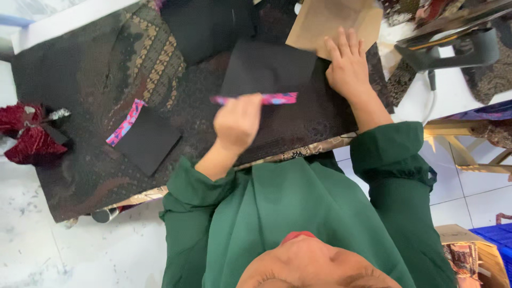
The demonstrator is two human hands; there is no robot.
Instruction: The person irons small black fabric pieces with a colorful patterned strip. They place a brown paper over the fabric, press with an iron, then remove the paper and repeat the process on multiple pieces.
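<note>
1. Two hands are at work. My left hand (237,124) is closed around one end of a pink and blue strip (266,98), which sticks out level above a black square piece (266,66). My right hand (349,64) lies flat with the fingers spread. It grasps nothing and only presses down where the black piece meets a sheet of brown paper (330,21).
2. I think the strip can droop or twist, because I hold it only at one end and the rest is free in the air. Then it may land crooked on the black piece.
3. If my right hand lifts or slides, the black piece can shift on the cloth under it, I believe, and the brown paper can move too, as it hangs partly over the far edge.
4. My green sleeve is near the table edge and could drag the cloth.
5. For the surface: a dark patterned cloth (80,80) covers the table. On it, to my left, lies a second black piece (146,140) with a similar strip (125,122) along its edge, well apart from my hands. A red cloth bundle (26,138) sits at the far left edge.
6. For the room: a white tiled floor (469,186), a wooden frame (469,149) to my right, and a cardboard box (469,256) beside something blue in the corner.
</note>
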